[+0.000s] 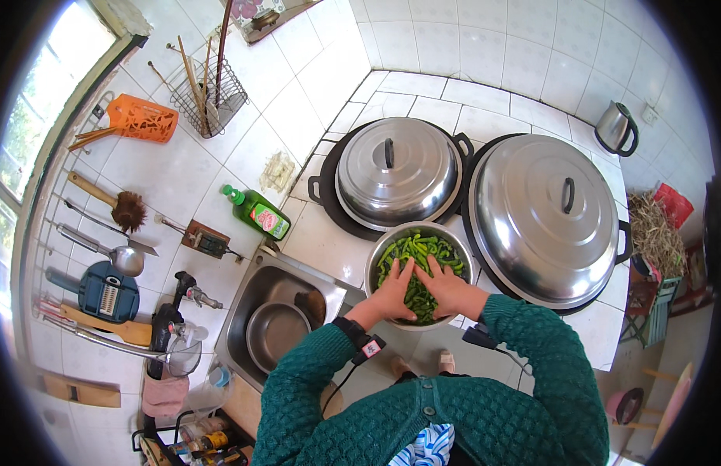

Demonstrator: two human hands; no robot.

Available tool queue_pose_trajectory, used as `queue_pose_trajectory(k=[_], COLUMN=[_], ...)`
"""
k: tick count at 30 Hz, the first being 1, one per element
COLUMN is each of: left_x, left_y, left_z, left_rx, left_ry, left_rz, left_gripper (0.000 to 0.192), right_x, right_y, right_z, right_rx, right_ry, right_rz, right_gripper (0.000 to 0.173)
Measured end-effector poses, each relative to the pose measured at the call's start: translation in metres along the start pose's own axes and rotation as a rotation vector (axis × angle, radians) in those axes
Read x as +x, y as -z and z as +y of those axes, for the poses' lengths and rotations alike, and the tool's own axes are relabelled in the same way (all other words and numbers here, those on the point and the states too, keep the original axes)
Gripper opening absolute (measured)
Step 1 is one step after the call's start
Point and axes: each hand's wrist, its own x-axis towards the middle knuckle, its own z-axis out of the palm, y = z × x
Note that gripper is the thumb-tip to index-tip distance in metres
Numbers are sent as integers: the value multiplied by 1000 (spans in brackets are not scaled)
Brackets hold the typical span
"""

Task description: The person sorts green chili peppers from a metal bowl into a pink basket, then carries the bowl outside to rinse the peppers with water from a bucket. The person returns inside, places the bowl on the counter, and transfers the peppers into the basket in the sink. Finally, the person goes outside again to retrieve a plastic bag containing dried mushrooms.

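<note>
A round steel bowl (464, 242) full of green peppers (421, 247) sits at the counter's edge, before the smaller of two lidded woks. My left hand (395, 291) lies on the left part of the peppers, fingers spread, thumb pointing down and right. On the right part rests my right hand (445, 288), its fingers also spread and its fingertips near those of the left. Neither hand is closed around a pepper that I can see; the undersides of both palms are hidden.
Behind the bowl are a domed steel lid (404, 169) and a larger one (541, 215). At left stand a green dish soap bottle (258, 215) and a steel sink (238, 326) holding a metal basin (277, 335). A kettle (616, 128) is at the far right.
</note>
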Motion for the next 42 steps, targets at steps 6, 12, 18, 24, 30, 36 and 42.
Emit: queue_pose_trajectory(k=[6,12,18,24,30,36,42], left_x=[16,9,24,13,6,18,11], left_y=[-3,21,7,18,18,17,7], left_z=[3,4,1,7,34,15,10], left_rx=[-93,-38,127,-67,298,135,-849], left_ry=[99,113,118,78,65,-239,48], left_rz=[94,312,254,145,70,359,282], left_gripper=[84,74,78,71,65,45,65], right_x=[31,31,62,42,10,7,-35], right_y=[-7,16,19,13,11,4,3], right_z=[14,14,13,20,-6,1,-1], right_rx=[262,158,81,118,130,103,356], right_ry=[4,-2,-19,114,131,55,213], right_rz=[135,327,37,61,287,403,646], right_gripper=[68,61,79,52,34,21,14])
